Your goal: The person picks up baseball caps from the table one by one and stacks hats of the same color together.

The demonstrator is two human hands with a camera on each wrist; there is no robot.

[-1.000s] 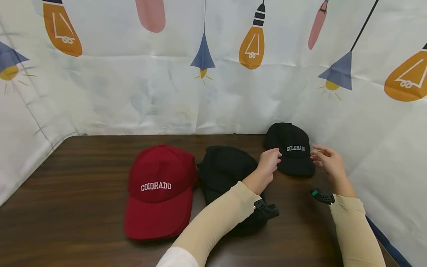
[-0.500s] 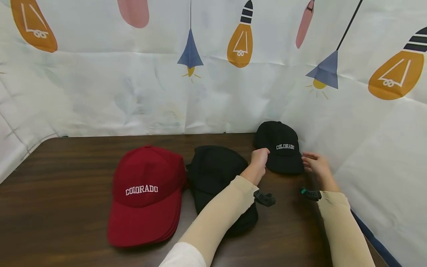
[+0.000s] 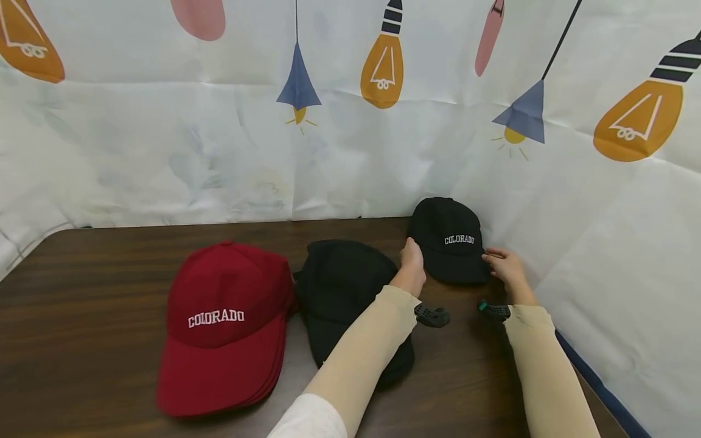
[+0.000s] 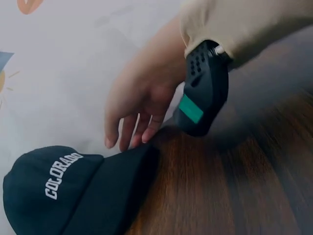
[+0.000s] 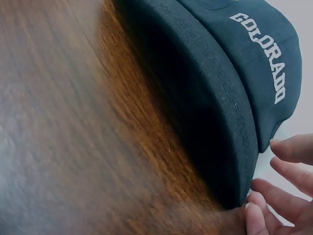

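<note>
A black cap (image 3: 451, 246) lettered COLORADO sits at the back right of the table, brim forward. My left hand (image 3: 412, 269) is at its left side, fingers pointing toward the back and overlapping the cap's edge. My right hand (image 3: 505, 267) is at the opposite side, its fingertips (image 5: 257, 208) right at the brim's corner and the crown's lower edge. In the left wrist view, the right hand (image 4: 139, 98) reaches down with extended fingers beside the brim; the left hand does not show there.
A stack of red caps (image 3: 230, 328) lies on the dark wooden table (image 3: 82, 328) at left. Beside it is another black cap (image 3: 345, 280), partly covered by my left sleeve (image 3: 364, 350). A white printed curtain (image 3: 230, 152) borders the table's back and right.
My hands have closed in on the black cap from both sides, the left reaching farther back and the right moving up to the brim. The head view has shifted right; the caps have stayed put.
</note>
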